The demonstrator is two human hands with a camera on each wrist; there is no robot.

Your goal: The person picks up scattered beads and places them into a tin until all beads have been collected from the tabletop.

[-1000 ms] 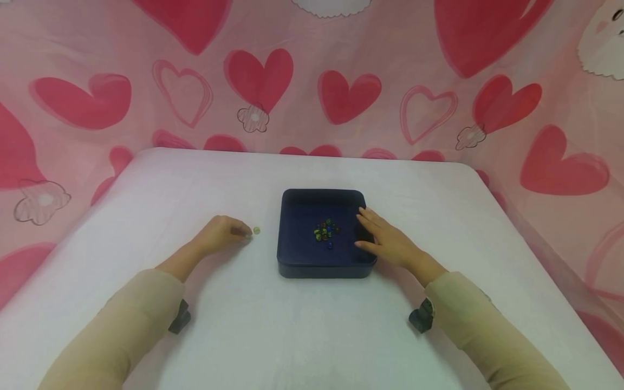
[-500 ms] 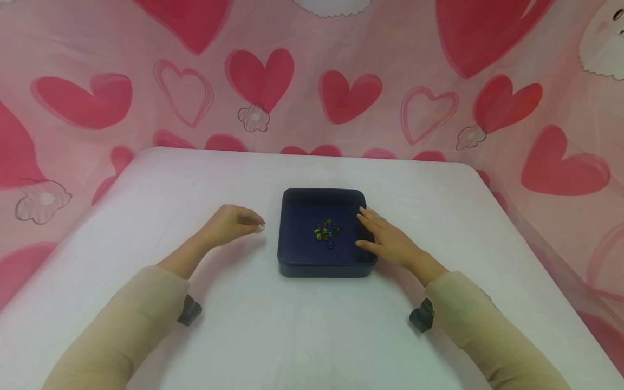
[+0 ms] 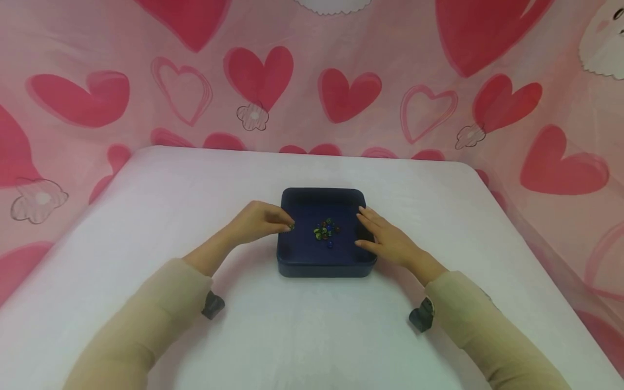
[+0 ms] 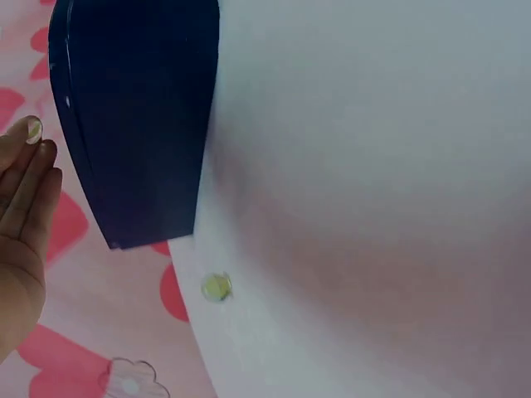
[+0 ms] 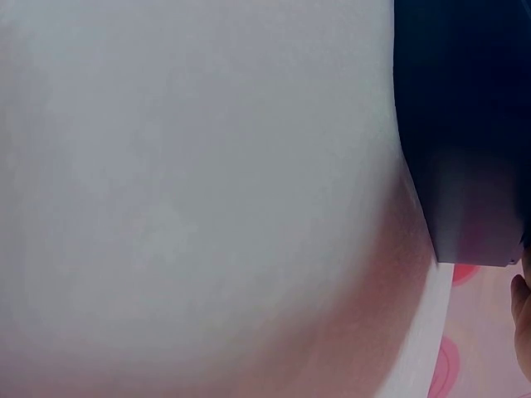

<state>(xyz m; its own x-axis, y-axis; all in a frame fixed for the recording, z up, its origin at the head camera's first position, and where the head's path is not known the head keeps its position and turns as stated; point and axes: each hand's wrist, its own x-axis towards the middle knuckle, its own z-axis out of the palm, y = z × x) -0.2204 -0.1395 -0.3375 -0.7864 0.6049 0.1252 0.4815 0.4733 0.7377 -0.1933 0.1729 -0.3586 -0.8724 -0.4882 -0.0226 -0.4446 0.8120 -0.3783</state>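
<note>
In the head view my left hand (image 3: 255,223) is over the left rim of a dark blue square tray (image 3: 326,271). Thumb and fingertips pinch a small glass marble (image 4: 34,130), clear with a yellowish streak in the left wrist view. Several coloured marbles (image 3: 322,233) lie clustered in the middle of the tray, one blue marble (image 3: 330,245) slightly nearer me. My right hand (image 3: 392,244) rests on the tray's right rim, fingers extended; only a sliver of it shows in the right wrist view.
A loose yellow-green marble (image 4: 216,287) lies on the white table outside the tray; the head view does not show it. The white table (image 3: 312,336) extends around the tray, with a pink heart-patterned cloth (image 3: 302,130) behind.
My left hand has picked up a marble from the table left of the tray and moved right with it to above the tray's left edge. The right hand has stayed put.
</note>
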